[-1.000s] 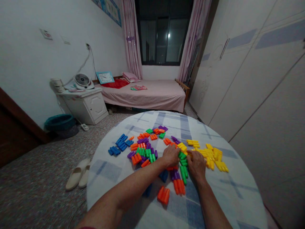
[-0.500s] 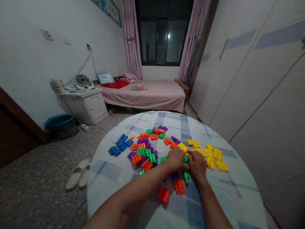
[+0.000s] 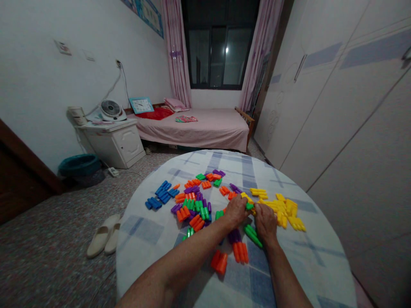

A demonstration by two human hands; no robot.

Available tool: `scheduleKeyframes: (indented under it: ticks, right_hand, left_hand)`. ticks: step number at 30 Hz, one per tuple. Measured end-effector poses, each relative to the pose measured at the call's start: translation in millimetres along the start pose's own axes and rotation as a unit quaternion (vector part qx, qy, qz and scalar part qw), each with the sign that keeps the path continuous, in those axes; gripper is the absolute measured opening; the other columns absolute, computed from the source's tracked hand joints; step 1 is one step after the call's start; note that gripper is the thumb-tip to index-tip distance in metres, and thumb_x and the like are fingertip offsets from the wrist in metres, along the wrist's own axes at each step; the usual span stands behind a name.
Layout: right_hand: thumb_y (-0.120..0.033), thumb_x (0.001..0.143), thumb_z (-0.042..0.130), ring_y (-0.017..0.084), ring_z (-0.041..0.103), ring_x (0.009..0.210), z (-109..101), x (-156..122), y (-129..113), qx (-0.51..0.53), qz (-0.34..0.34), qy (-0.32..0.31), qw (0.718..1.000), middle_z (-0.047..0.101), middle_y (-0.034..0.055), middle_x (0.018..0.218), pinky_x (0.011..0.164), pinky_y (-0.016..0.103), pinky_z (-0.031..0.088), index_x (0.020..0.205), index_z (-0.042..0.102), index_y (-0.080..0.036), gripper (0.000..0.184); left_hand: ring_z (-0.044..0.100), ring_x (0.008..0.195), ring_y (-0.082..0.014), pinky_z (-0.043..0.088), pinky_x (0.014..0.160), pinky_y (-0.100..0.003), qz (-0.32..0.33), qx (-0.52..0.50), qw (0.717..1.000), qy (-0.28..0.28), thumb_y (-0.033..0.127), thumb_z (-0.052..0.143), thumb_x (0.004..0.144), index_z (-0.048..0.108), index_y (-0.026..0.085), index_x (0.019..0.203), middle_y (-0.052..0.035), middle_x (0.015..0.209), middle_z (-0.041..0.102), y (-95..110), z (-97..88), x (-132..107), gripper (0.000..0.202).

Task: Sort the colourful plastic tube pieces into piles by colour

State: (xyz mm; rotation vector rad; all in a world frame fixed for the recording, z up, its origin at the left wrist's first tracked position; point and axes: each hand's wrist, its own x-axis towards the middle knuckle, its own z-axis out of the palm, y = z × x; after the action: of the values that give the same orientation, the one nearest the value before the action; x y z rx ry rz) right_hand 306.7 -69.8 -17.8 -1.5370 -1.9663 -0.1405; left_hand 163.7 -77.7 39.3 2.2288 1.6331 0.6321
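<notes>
My left hand (image 3: 236,211) is closed, its fingertips pinching a small green plastic block (image 3: 249,206). Close beside it, my right hand (image 3: 266,220) has its fingers bent together near that block; what they hold, if anything, is hidden. Another green block (image 3: 253,235), ribbed like joined tubes, lies slanted on the table by my right wrist. Nearer me are an orange block (image 3: 240,252) touching a purple one (image 3: 234,235), and a separate orange block (image 3: 219,262). Yellow blocks (image 3: 282,208) lie just beyond my right hand.
Mixed orange, purple and green blocks (image 3: 194,205) are heaped left of my hands, with blue blocks (image 3: 162,191) farther left. Everything lies on a round table with a checked cloth (image 3: 144,252). Beyond stand a bed (image 3: 218,124), a white cabinet (image 3: 120,143) and a wardrobe (image 3: 334,111).
The lower green block has turned from lengthwise to slanted, lying by my right wrist. The upper green block now shows at my left fingertips. Both hands stay almost in place.
</notes>
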Motion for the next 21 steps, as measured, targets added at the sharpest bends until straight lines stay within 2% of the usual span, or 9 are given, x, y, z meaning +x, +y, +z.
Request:
scheduleKeyframes:
  ticks: [2,5,7,9,12,15,18,21]
  right_hand:
    - [-0.030,0.091,0.027,0.021,0.052,0.089,-0.4,-0.3,-0.4,0.000,-0.012,-0.007,1.000,0.064,0.0088,0.092,0.083,0.034,0.036,0.091,0.063,-0.019,0.038]
    - [-0.030,0.090,0.026,0.022,0.053,0.088,-1.5,0.5,-3.0,0.033,-0.007,-0.004,0.999,0.065,0.0090,0.090,0.083,0.035,0.037,0.091,0.064,-0.018,0.039]
    - [-0.031,0.090,0.028,0.021,0.055,0.087,-3.3,1.7,-6.0,0.067,0.022,0.012,0.997,0.065,0.0090,0.090,0.084,0.035,0.038,0.090,0.064,-0.017,0.038]
    - [-0.031,0.089,0.031,0.022,0.055,0.088,-6.1,2.9,-9.5,0.092,0.045,0.034,0.994,0.065,0.0095,0.091,0.085,0.037,0.039,0.092,0.064,-0.016,0.036]
    - [-0.030,0.088,0.034,0.023,0.055,0.092,-11.2,3.1,-14.8,0.103,0.043,0.073,0.991,0.064,0.0109,0.095,0.087,0.039,0.040,0.096,0.063,-0.015,0.033]
    - [-0.029,0.086,0.036,0.023,0.054,0.095,-14.3,0.8,-21.3,0.111,0.027,0.100,0.988,0.063,0.0109,0.097,0.089,0.040,0.041,0.097,0.062,-0.016,0.031]
    - [-0.027,0.085,0.036,0.022,0.056,0.096,-14.9,-2.6,-29.6,0.142,0.018,0.100,0.985,0.063,0.0098,0.098,0.089,0.038,0.043,0.096,0.061,-0.017,0.029]
    - [-0.028,0.085,0.037,0.020,0.056,0.096,-16.9,-4.7,-37.7,0.155,0.019,0.069,0.985,0.062,0.0090,0.099,0.087,0.036,0.045,0.097,0.059,-0.018,0.027]
  left_hand:
    - [0.054,0.095,-0.0200,0.046,0.084,-0.032,0.038,-0.047,0.997,0.049,0.022,0.055,0.081,0.057,0.017,0.100,-0.0076,0.101,0.056,-1.2,-21.8,-10.4,0.020]
    - [0.053,0.097,-0.0187,0.045,0.085,-0.032,0.113,-0.111,0.977,0.144,0.020,0.049,0.084,0.055,0.019,0.104,-0.0060,0.099,0.055,-14.7,-60.7,-48.4,0.020]
    - [0.052,0.099,-0.0201,0.045,0.087,-0.034,0.115,-0.102,0.971,0.184,0.023,0.049,0.085,0.053,0.019,0.108,-0.0076,0.105,0.055,-35.4,-81.3,-85.3,0.023]
    - [0.052,0.101,-0.0213,0.045,0.088,-0.035,0.087,-0.071,0.972,0.205,0.026,0.049,0.086,0.053,0.019,0.110,-0.0086,0.107,0.054,-63.6,-92.3,-124.6,0.025]
    - [0.053,0.102,-0.0223,0.047,0.087,-0.036,0.029,-0.023,0.977,0.212,0.025,0.049,0.085,0.054,0.018,0.109,-0.0095,0.108,0.053,-107.7,-92.3,-174.8,0.025]
    - [0.054,0.101,-0.0230,0.048,0.084,-0.037,-0.032,0.035,0.976,0.211,0.019,0.050,0.081,0.054,0.019,0.111,-0.0103,0.112,0.052,-136.6,-84.1,-203.0,0.030]
    - [0.053,0.104,-0.0248,0.047,0.087,-0.039,-0.048,0.076,0.975,0.202,0.017,0.055,0.076,0.054,0.019,0.113,-0.0104,0.114,0.053,-142.5,-78.7,-209.2,0.036]
    - [0.053,0.103,-0.0254,0.046,0.086,-0.040,-0.024,0.101,0.982,0.158,0.022,0.058,0.077,0.056,0.020,0.112,-0.0088,0.113,0.057,-134.6,-79.4,-205.1,0.035]
